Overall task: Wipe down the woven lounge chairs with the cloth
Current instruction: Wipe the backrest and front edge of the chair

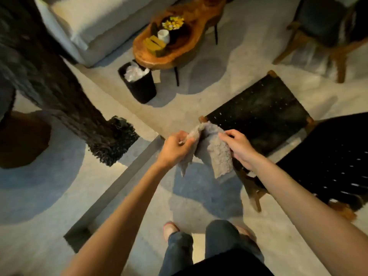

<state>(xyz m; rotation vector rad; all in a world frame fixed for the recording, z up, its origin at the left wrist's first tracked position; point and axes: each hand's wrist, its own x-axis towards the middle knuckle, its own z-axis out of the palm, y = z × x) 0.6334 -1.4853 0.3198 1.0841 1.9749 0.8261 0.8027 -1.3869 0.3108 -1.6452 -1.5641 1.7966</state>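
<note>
Both hands are raised in the centre of the frame with the grey cloth [216, 154] bunched between them, clear of any surface. The left hand [175, 146] pinches an upper fold between thumb and curled fingers, and the right hand [238, 145] has its fingers curled over the other side, so the loose corners hang down below. Held so, the cloth is probably being gathered or refolded into a pad before it meets the chair; it touches no chair surface yet. The woven lounge chair [258, 114] lies just beyond and to the right of the hands, its black strap seat set in a wooden frame. A second black woven panel [330, 162] shows at the right edge; whether it is the same chair's back or another piece I cannot tell. The person stands on a pale concrete floor [249, 46] marked with darker round patches. In the upper middle a live-edge wooden coffee table [185, 54] carries a white cup [163, 35] and yellow flowers [173, 23], and a black waste bin [141, 86] stands just beside it. A white sofa [85, 22] fills the upper left, a rough dark post [51, 76] crosses the left side, and another wooden-legged chair [318, 22] sits at the upper right.
</note>
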